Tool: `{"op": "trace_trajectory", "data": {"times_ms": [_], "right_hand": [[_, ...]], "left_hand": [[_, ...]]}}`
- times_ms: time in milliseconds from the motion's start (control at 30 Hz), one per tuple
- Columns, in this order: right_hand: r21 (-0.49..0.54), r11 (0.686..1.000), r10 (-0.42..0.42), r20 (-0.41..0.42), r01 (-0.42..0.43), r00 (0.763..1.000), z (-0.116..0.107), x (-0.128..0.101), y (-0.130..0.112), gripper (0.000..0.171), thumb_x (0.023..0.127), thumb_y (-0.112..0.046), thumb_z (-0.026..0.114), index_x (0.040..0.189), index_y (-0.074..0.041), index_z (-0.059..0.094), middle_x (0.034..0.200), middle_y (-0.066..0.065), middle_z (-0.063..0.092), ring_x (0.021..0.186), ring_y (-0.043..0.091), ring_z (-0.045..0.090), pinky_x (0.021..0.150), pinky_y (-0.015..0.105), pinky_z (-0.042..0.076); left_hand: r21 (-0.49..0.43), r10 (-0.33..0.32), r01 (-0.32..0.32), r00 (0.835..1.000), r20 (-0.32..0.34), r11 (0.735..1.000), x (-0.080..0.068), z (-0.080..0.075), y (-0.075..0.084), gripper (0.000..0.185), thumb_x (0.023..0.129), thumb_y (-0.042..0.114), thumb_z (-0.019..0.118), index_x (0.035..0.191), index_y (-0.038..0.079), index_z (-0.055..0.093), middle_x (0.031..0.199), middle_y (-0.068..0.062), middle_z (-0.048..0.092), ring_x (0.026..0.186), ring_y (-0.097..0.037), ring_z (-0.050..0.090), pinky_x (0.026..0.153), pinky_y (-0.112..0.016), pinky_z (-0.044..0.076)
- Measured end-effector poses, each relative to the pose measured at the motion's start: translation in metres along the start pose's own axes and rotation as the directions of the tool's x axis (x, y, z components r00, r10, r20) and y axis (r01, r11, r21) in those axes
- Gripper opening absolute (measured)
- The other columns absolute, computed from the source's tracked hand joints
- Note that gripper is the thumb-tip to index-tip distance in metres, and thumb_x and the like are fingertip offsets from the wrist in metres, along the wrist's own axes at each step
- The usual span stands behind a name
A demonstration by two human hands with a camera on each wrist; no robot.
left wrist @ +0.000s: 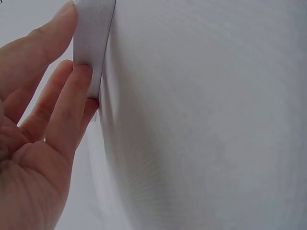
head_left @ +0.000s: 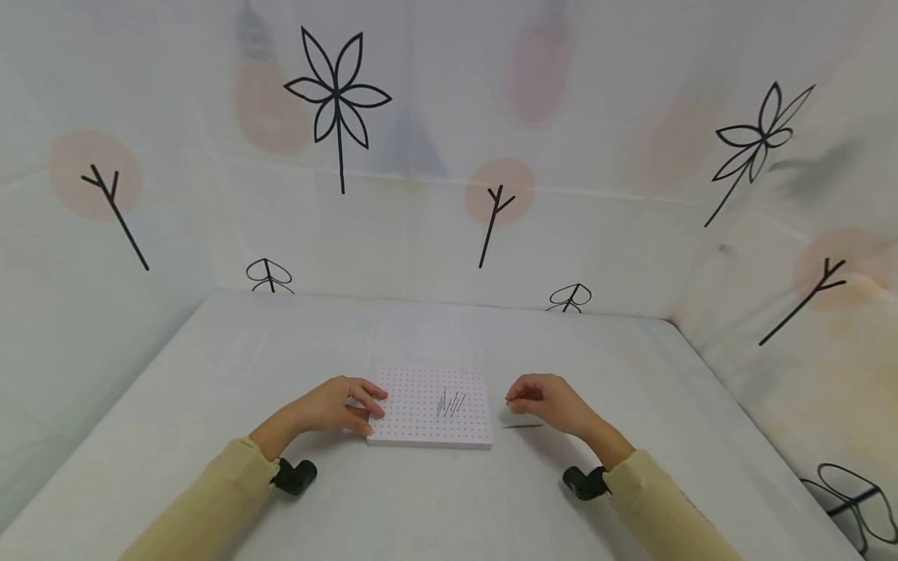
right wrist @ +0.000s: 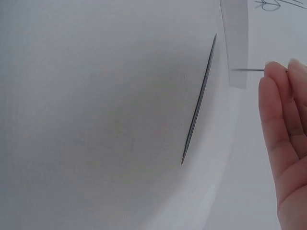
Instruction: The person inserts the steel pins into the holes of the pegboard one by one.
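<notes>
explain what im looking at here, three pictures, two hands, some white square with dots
No machine here: a person works with bare hands, wearing one camera on the head and one on each wrist. The wide picture is the head view; the two close-ups are the wrist views.

On the white table lies a white pegboard dotted with small holes, with several thin needles standing in it. The left hand steadies the board's left edge, fingers against its side. The right hand pinches one needle in its fingertips, beside the board's right edge. Another loose needle lies flat on the table near that hand.
</notes>
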State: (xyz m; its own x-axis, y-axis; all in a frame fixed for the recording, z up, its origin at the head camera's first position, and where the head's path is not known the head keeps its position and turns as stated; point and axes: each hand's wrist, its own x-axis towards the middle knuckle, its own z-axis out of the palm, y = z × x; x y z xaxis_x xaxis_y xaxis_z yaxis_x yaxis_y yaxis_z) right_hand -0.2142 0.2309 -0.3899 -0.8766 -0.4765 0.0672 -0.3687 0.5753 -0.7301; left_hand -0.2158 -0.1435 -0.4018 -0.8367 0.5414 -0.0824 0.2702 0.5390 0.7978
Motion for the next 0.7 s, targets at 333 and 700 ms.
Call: {"op": "trace_trajectory", "data": {"times_ms": [333, 700], "right_hand": [[0.059, 0.998, -0.025, -0.054, 0.028, 0.998, 0.009, 0.006, -0.006, 0.011, 0.085, -0.01, 0.067, 0.09, -0.004, 0.06, 0.081, 0.005, 0.066, 0.071, 0.024, 0.064, 0.066, 0.035, 0.054], [0.101, 0.994, -0.039, -0.066, 0.046, 0.997, 0.017, 0.01, -0.012, 0.01, 0.086, -0.007, 0.066, 0.089, -0.004, 0.057, 0.084, 0.005, 0.068, 0.074, 0.023, 0.065, 0.068, 0.03, 0.054]], "left_hand": [[0.011, -0.001, 0.001, 1.0, 0.001, 1.0, -0.001, 0.0, 0.001, 0.02, 0.07, 0.007, 0.08, 0.089, 0.012, 0.074, 0.12, -0.007, 0.057, 0.104, -0.023, 0.058, 0.087, -0.034, 0.049], [0.004, 0.005, -0.005, 1.0, -0.001, 1.0, 0.0, 0.0, 0.0, 0.02, 0.07, 0.007, 0.08, 0.088, 0.012, 0.074, 0.12, -0.008, 0.057, 0.104, -0.023, 0.059, 0.087, -0.034, 0.049]]}}
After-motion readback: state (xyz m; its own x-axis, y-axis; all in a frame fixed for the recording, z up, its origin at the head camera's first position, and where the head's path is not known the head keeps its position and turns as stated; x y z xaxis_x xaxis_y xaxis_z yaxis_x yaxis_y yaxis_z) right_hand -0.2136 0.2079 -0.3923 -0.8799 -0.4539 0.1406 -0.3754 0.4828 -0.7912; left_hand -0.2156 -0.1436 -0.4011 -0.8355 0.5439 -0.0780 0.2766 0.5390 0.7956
